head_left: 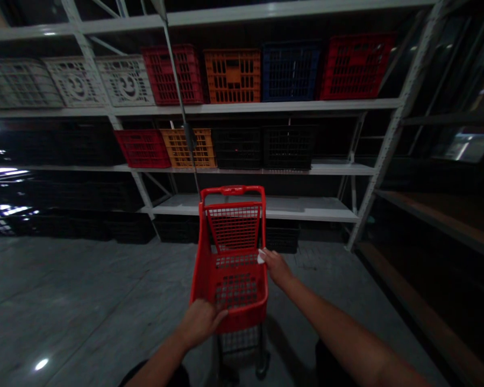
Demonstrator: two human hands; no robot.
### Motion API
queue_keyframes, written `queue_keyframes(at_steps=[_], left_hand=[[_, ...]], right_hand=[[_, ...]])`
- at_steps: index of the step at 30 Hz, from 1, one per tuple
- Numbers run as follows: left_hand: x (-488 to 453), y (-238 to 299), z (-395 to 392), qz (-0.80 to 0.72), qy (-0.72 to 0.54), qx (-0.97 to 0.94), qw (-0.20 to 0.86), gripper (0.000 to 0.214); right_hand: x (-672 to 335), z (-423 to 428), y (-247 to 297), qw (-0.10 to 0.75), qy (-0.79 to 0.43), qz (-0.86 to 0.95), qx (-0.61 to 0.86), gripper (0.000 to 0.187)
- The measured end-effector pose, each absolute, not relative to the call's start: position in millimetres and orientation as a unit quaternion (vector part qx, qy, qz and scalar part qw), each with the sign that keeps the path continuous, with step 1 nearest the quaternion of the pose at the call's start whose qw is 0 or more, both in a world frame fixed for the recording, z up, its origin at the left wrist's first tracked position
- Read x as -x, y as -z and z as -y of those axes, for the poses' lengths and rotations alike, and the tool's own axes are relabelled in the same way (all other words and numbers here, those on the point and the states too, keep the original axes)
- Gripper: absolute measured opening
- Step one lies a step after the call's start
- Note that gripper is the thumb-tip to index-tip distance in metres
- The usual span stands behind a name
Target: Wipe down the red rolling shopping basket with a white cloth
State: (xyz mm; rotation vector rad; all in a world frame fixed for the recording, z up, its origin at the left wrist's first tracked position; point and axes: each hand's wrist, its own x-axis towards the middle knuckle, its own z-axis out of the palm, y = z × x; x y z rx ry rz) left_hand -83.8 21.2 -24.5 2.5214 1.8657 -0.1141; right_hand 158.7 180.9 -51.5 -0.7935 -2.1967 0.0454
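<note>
In front of me stands a small red shopping cart [234,318] with a lattice basket, its handle farthest from me. My left hand [201,320] is closed over the near left corner of the basket rim, the thumb lying along the front edge. On the right side rim, my right hand [277,267] pinches a small white cloth or tissue [261,256] against the red plastic. The inside of the basket shows only its grid floor and back panel. A thin pole [177,86] rises from the cart's far left side.
Behind the cart runs a metal rack [242,108] bearing red, orange, blue, white and black plastic crates, such as the orange crate [233,75]. More dark crates [131,228] sit at floor level on the left. Another shelf unit [439,220] stands close on the right.
</note>
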Motion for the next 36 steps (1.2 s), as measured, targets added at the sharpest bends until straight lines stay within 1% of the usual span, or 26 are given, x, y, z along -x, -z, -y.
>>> queue_keyframes(at_steps=[4,6,9,11,16,17,21,24,27,31,36], left_hand=[[89.4,22.5,-24.1,-0.587,0.039,-0.808,0.004,0.064],[90.5,21.7,-26.1,-0.583,0.044,-0.811,0.002,0.065],[90.8,20.8,-29.3,-0.574,0.048,-0.817,0.001,0.065],[91.0,20.4,-30.5,-0.572,0.046,-0.819,0.001,0.065],[91.0,19.2,-30.2,-0.576,0.035,-0.817,0.004,0.067],[90.9,19.1,-30.2,-0.574,0.033,-0.818,0.007,0.066],[94.0,20.1,-31.3,-0.558,0.023,-0.829,0.012,0.064],[101.3,21.6,-31.5,-0.56,0.024,-0.828,0.011,0.065],[110.1,22.4,-30.1,-0.558,0.032,-0.829,0.015,0.064],[117.7,20.4,-28.9,-0.556,0.046,-0.83,0.005,0.065],[98.1,12.9,-31.8,-0.597,0.028,-0.802,0.011,0.065]], right_hand=[[-158.9,-131.9,58.1,0.441,-0.089,0.824,0.344,0.037],[-161.6,-104.8,55.8,0.44,-0.142,0.818,0.341,0.035],[-161.9,-75.8,51.5,0.42,-0.19,0.82,0.34,0.026],[-157.2,-65.2,53.4,0.421,-0.192,0.815,0.349,0.023],[-116.3,-51.2,66.7,0.435,-0.194,0.793,0.379,0.026],[-103.2,-49.3,67.4,0.429,-0.199,0.794,0.382,0.027],[-59.8,-47.4,61.5,0.377,-0.199,0.822,0.379,0.02],[-62.9,-49.1,57.1,0.346,-0.18,0.844,0.368,0.022],[-96.1,-51.8,55.8,0.34,-0.172,0.857,0.347,0.023],[-147.2,-73.1,43.4,0.377,-0.162,0.847,0.339,0.02],[-168.1,-128.6,15.0,0.51,-0.13,0.743,0.413,0.008]])
